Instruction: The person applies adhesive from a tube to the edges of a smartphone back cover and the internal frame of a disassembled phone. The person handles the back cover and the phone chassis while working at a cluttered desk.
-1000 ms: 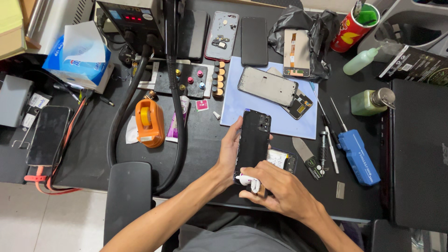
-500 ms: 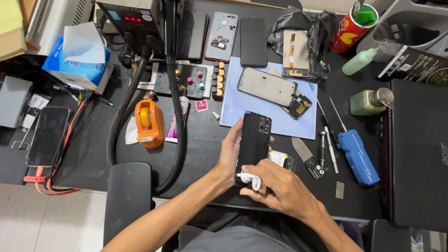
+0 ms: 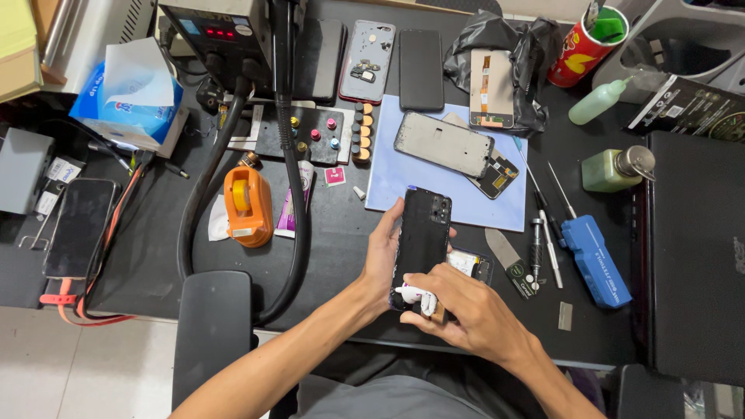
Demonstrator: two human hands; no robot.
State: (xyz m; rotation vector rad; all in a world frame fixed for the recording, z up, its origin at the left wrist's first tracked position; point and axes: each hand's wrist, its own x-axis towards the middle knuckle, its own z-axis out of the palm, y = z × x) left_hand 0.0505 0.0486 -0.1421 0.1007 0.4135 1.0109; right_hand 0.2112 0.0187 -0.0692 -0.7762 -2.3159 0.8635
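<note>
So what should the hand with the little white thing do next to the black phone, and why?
Probably slide the small white piece further along the black phone's lower edge. The right hand presses it there, and the left hand steadies the phone.

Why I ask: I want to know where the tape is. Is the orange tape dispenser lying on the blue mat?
No, the orange tape dispenser sits on the black table, left of the blue mat and apart from it.

Black phone [image 3: 421, 242] at centre, white wad [image 3: 419, 296] below it, pale blue mat [image 3: 458, 203], orange tape dispenser [image 3: 247, 206] at left, blue tool [image 3: 595, 261] at right, red can [image 3: 578, 53] upper right, black counter [image 3: 341, 248]
</note>
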